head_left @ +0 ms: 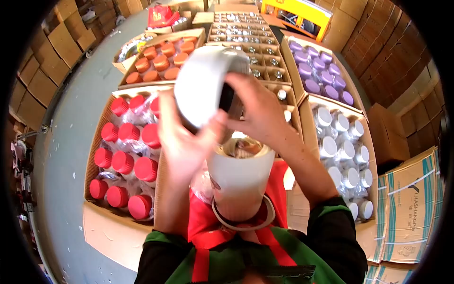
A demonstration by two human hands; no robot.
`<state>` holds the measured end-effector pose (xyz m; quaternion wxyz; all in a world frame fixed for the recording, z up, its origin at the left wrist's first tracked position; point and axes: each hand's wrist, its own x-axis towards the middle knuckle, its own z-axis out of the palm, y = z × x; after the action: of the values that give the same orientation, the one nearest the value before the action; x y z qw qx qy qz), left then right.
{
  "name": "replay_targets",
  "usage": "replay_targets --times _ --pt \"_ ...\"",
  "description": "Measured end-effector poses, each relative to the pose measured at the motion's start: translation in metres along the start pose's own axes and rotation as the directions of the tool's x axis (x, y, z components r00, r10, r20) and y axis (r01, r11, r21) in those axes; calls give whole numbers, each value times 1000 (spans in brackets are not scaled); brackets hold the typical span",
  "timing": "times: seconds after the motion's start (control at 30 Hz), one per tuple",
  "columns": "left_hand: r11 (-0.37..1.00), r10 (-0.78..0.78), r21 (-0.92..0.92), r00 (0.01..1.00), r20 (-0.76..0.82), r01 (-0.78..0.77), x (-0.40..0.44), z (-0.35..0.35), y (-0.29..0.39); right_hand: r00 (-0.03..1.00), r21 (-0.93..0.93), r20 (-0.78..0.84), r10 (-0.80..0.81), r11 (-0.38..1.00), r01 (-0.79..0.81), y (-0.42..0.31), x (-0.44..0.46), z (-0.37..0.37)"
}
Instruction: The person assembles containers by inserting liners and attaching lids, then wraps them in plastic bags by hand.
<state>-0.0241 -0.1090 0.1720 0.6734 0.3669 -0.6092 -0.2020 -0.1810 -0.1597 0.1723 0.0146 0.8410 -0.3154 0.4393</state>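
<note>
A white round lid (201,85), blurred by motion, is tilted above an open whitish container. My left hand (184,132) grips its lower left side and my right hand (253,106) holds its right side, near a dark part. Below them the tall frosted container (241,182) stands upright with its mouth open. Something brownish and crumpled shows inside its mouth. A pale ring-shaped handle or strap (243,226) loops round the container's lower part. Red fabric (279,203) lies under and behind it.
Boxes of red-capped bottles (123,162) stand left, orange-capped ones (161,62) behind. Purple-capped (325,75) and white-capped bottles (345,150) are boxed at right. A divided carton (265,49) holds small jars in the middle. A yellow frame (302,12) stands at the back.
</note>
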Motion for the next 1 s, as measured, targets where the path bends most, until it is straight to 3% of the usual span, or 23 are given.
replay_targets --times 0.03,0.07,0.1,0.13,0.17,0.2,0.23,0.27,0.3,0.37,0.4,0.43,0.5,0.53,0.57,0.6,0.63,0.7,0.73,0.83,0.87,0.9,1.0 --pt "981 163 107 987 1 -162 -5 9 2 985 315 41 169 933 -173 9 -4 8" --pt "883 346 296 932 110 -363 -7 15 8 939 593 82 333 741 -314 18 -8 17" --pt "713 484 446 840 245 -541 -6 18 12 885 881 227 407 302 -364 14 -6 11" --pt "720 489 414 831 267 -557 -4 19 5 805 930 365 469 -218 -295 10 -4 6" --pt "723 484 409 831 273 -556 -3 17 3 800 930 365 476 -220 -293 14 -3 5" --pt "893 323 241 915 244 -379 -2 14 1 890 862 17 456 444 -244 22 -1 5" --pt "925 289 184 929 232 -334 -4 17 -1 948 401 -225 226 908 -121 18 1 1" --pt "950 255 125 942 219 -286 -7 20 -3 908 529 -228 351 827 -187 9 -2 -4" --pt "969 221 65 953 207 -238 -9 23 -5 934 608 -111 341 766 -208 10 -3 -8" --pt "794 437 264 816 377 -547 -1 15 5 895 962 182 406 115 -248 19 -16 0" --pt "714 474 308 757 449 -629 3 17 4 861 946 278 425 -279 -168 27 -19 5" --pt "759 423 285 776 468 -585 4 13 0 857 945 284 430 -275 -176 33 -26 1" --pt "897 271 238 888 371 -373 0 1 -13 774 880 438 457 -43 -472 47 -37 -19" --pt "961 148 172 929 340 -216 -1 -8 -24 719 799 498 484 67 -598 53 -41 -27" --pt "994 19 100 949 314 -53 1 -16 -37 720 796 503 478 67 -601 64 -45 -30" --pt "970 -155 -124 925 346 209 4 -24 -53 727 765 343 594 273 -583 80 -50 -28" --pt "939 -231 -133 867 441 318 11 -33 -65 727 683 156 669 458 -568 84 -52 -27" --pt "807 -429 -60 653 624 588 15 -35 -79 759 663 103 642 525 -534 80 -50 -13" --pt "838 -283 -205 723 630 506 8 -27 -85 816 652 152 557 564 -507 86 -51 -5" --pt "818 -265 -247 722 639 519 10 -19 -81 864 635 310 397 590 -499 71 -51 -6" --pt "870 -304 -190 796 523 456 3 -9 -77 860 634 316 400 585 -506 64 -49 -12" --pt "867 -311 -188 795 521 462 0 -9 -74 919 673 279 277 627 -393 59 -47 -16" --pt "989 142 -110 871 471 -101 -1 -7 -59 978 691 193 80 697 -193 45 -44 -29"
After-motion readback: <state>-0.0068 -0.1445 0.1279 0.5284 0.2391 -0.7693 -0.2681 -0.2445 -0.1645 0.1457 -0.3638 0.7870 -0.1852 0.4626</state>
